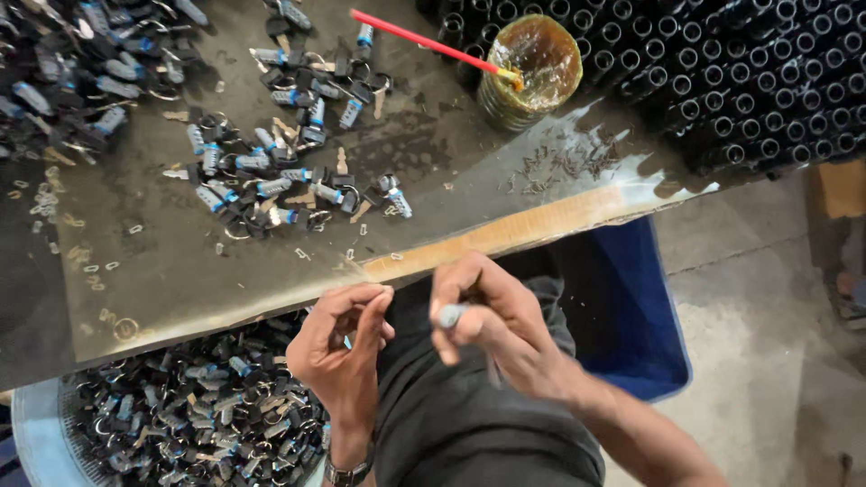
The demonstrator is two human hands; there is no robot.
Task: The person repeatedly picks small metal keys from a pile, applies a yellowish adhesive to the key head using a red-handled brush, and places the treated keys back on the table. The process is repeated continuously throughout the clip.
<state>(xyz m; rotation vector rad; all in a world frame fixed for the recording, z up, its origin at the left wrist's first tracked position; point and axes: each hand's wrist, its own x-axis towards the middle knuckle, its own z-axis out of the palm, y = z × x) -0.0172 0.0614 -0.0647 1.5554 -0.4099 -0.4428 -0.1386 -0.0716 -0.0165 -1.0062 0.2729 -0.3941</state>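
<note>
A: In the head view, what is being handled, taken from the worn table edge?

B: Just below that edge, over the lap, a small grey-blue cylindrical piece is gripped in the right hand. The fingers are curled tightly around it, with almost no gap left. A thin dark stem seems to hang beneath the hand, though it is blurred.

A: And the left hand?

B: It is held just beside the right, below the same edge. Its thumb and forefinger are pinched nearly together, the other fingers loosely bent. Whether a small part is pinched there cannot be told.

A: Which step is judged to be in hand?

B: A fitting step, it seems: one small part being brought to the cylindrical piece. A fine alignment of the two hands would be called for.

A: What lies around?

B: Above the edge, a scatter of similar black and blue pieces is spread on the table; further up, a tin of amber paste with a red-handled brush. Below the edge, to the left, a basin full of such pieces is seen.
</note>
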